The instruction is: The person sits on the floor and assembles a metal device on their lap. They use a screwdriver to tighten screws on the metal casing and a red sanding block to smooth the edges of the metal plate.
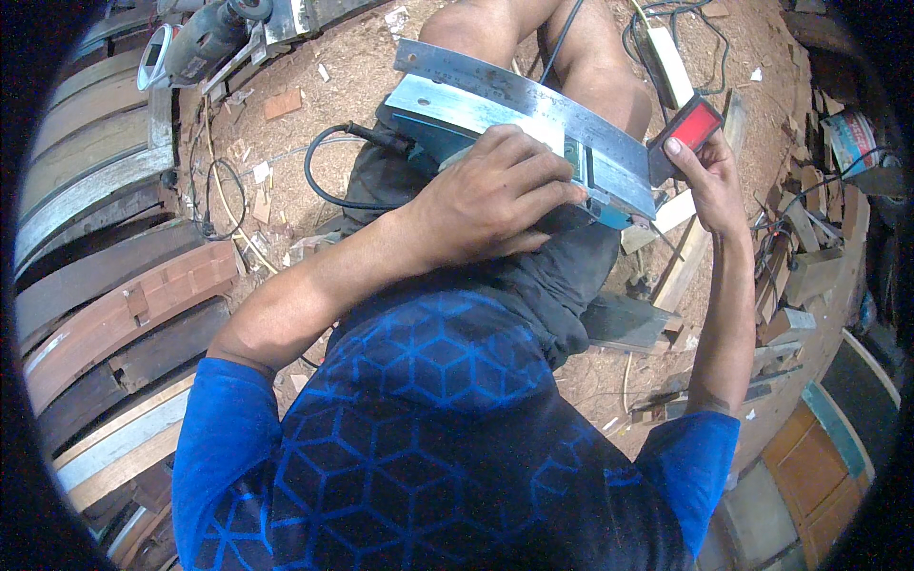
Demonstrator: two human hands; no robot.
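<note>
An electric planer (pixel 447 107) lies across my lap with its shiny metal sole turned up. My left hand (pixel 509 186) is closed over the near side of its teal body, fingers bent around the edge near the middle of the sole. My right hand (pixel 716 176) grips the red and black handle of a try square (pixel 693 124), thumb on the red face. The square's marked steel blade (pixel 505 84) stands along the far edge of the sole and appears to touch it. A black cord (pixel 319 157) leaves the planer's left end.
Wooden boards (pixel 105 200) are stacked along the left. A larger power tool (pixel 205 48) lies at the upper left. A white power strip (pixel 669 67) with cords lies beyond my right hand. Wood offcuts (pixel 800 276) lie at the right. Sawdust and chips cover the ground (pixel 314 90).
</note>
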